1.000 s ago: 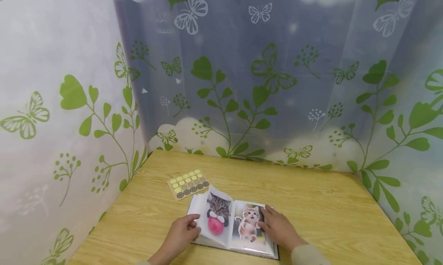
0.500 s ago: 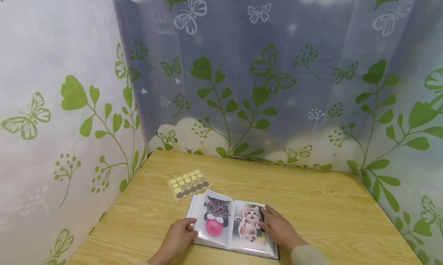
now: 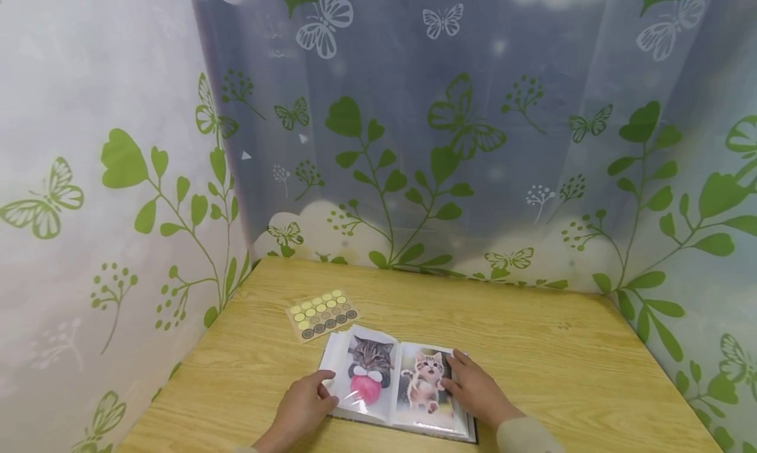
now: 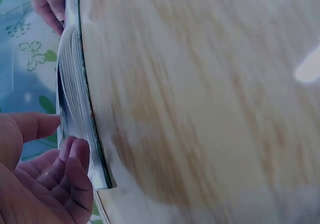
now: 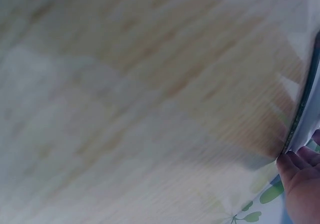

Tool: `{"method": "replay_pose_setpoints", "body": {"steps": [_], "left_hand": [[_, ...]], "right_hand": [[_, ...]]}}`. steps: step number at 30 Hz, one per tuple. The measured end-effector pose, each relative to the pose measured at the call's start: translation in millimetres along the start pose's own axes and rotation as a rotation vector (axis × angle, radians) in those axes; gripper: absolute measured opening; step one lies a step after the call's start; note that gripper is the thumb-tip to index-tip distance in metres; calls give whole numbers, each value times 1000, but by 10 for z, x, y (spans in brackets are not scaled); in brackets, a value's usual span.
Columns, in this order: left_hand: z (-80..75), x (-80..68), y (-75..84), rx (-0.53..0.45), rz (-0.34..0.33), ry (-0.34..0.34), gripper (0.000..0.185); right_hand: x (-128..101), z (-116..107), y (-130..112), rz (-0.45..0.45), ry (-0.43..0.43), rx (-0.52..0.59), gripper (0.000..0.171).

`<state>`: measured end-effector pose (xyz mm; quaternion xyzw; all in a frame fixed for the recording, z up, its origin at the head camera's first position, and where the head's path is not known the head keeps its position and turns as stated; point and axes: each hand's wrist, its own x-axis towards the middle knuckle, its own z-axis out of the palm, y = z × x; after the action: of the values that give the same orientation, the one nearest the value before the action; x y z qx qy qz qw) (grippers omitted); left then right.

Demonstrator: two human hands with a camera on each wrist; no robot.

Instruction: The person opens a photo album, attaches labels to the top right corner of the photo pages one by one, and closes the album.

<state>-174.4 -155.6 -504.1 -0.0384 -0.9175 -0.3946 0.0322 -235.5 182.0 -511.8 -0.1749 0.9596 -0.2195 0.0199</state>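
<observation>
An open photo album (image 3: 396,382) lies on the wooden table (image 3: 532,361) near its front edge, showing two cat pictures. My left hand (image 3: 304,404) pinches the left page's edge between thumb and curled fingers; the left wrist view shows the album's page stack (image 4: 75,99) edge-on beside those fingers (image 4: 75,159). My right hand (image 3: 473,390) rests flat on the right page with straight fingers. In the right wrist view its fingertips (image 5: 295,166) touch the album's edge (image 5: 305,109).
A sticker sheet (image 3: 321,313) of yellow and brown dots lies on the table behind the album, to the left. Curtains printed with green leaves and butterflies (image 3: 414,144) close off the table at the back and both sides.
The left page has settled lower and flatter under my left hand, which slid slightly down and left. The right hand stayed put.
</observation>
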Motion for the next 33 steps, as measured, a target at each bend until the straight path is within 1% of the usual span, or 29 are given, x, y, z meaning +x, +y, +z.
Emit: {"method": "replay_pose_setpoints", "body": {"steps": [3, 7, 11, 15, 18, 25, 33], "left_hand": [[0, 8, 2, 87, 18, -3, 42], [-13, 5, 19, 182, 60, -21, 41], [-15, -8, 26, 237, 100, -44, 37], [-6, -9, 15, 301, 145, -36, 30], [-2, -2, 12, 339, 159, -30, 26], [-34, -1, 32, 364, 160, -50, 24], [-93, 3, 65, 296, 110, -62, 22]], "right_hand": [[0, -6, -3, 1, -2, 6, 54], [3, -10, 1, 7, -8, 8, 54], [5, -10, 7, 12, -13, 9, 54], [6, -11, 9, 13, -20, 12, 55], [7, -15, 12, 8, -27, 15, 55], [5, -16, 0, 7, -25, 21, 55], [11, 4, 6, 26, -26, 1, 55]]}}
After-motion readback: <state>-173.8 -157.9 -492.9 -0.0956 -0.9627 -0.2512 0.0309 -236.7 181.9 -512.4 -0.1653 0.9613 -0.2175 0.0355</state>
